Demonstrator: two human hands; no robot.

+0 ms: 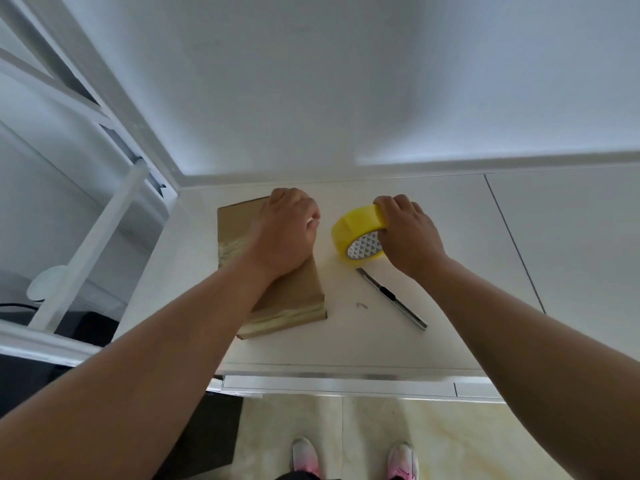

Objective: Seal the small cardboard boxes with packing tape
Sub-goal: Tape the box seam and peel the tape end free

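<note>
A flat brown cardboard box (239,223) lies on the white counter (433,216), with strips of clear tape across its left side and near edge. My left hand (287,233) rests on top of the box with its fingers curled at the far right corner. A yellow roll of packing tape (353,226) stands tilted just right of the box. My right hand (405,230) grips the roll from the right, fingers over its top and thumb at the core.
A silver and black utility knife (391,297) lies on the counter near the tape roll, pointing toward the front right. The counter's front edge (346,370) is close to me, with a wall behind and white shelving (86,216) to the left.
</note>
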